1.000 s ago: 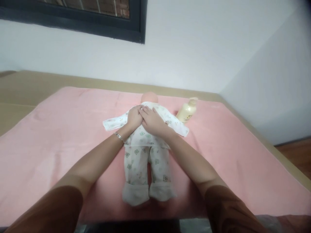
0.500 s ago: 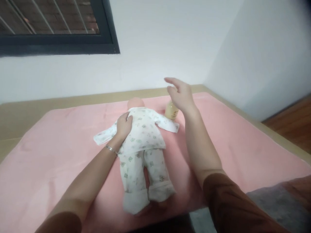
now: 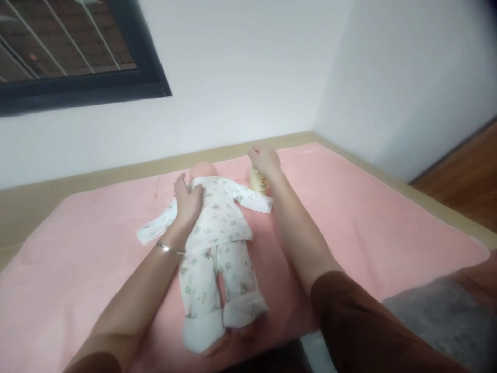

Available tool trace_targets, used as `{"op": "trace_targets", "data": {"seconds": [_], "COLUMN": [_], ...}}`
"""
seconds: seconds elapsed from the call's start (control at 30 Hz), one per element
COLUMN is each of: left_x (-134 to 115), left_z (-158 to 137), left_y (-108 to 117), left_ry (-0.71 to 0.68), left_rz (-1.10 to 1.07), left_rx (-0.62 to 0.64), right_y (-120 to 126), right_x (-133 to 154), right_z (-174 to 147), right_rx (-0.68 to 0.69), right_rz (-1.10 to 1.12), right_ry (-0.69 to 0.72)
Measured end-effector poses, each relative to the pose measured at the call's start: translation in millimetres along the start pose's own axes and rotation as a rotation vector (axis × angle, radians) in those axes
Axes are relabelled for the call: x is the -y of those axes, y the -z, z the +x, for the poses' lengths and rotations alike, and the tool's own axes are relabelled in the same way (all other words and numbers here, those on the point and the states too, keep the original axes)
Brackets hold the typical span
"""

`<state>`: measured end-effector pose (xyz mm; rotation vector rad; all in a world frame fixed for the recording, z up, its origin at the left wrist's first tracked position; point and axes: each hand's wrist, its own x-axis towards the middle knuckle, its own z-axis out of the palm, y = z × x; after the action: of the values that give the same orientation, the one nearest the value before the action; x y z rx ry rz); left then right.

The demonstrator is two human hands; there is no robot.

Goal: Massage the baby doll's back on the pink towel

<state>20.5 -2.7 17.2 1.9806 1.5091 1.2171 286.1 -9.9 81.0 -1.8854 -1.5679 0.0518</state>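
Pale-yellow, smooth-sided bottle (image 3: 257,181) below right hand (image 3: 266,158), beside round-headed doll (image 3: 218,212).

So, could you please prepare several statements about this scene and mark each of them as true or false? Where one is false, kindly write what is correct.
1. The dressed doll lies on the pink blanket. True.
2. The left hand is on the doll's pants. False: it is at the doll's upper body, beside the head.
3. In the view, the right hand covers the top of the pale yellow bottle. True.
4. The pants are plain black. False: they are white with a small print.
5. A silver bracelet is on the left wrist. True.
6. The window frame is white. False: it is dark.
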Motion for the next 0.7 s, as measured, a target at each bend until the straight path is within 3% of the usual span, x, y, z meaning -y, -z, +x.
{"op": "trace_targets", "data": {"seconds": [0.03, 0.1, 0.23, 0.33, 0.47, 0.6, 0.7], "left_x": [-19, -58, -105, -112, -116, -129, -141], "left_z": [-2, -3, 15, 39, 53, 47, 39], "left_y": [-6, -22, -57, -69, -68, -63, -60], "left_ry": [0.06, 0.085, 0.276, 0.207, 0.113, 0.28, 0.499], "left_rz": [-0.085, -0.28, -0.569, -0.513, -0.5, -0.846, -1.243], "left_rx": [-0.075, -0.017, 0.365, 0.538, 0.507, 0.605, 0.57], "right_y": [1, 2, 4, 6, 5, -2, -4], "right_x": [1, 3, 3, 6, 13, 18, 22], "right_z": [0, 0, -1, -1, -3, -4, -6], "right_rx": [0.003, 0.004, 0.005, 0.007, 0.019, -0.071, -0.059], "right_rz": [0.003, 0.022, 0.035, 0.054, 0.02, -0.076, -0.156], "right_ry": [-0.024, -0.056, -0.122, -0.175, -0.156, -0.12, -0.113]}}
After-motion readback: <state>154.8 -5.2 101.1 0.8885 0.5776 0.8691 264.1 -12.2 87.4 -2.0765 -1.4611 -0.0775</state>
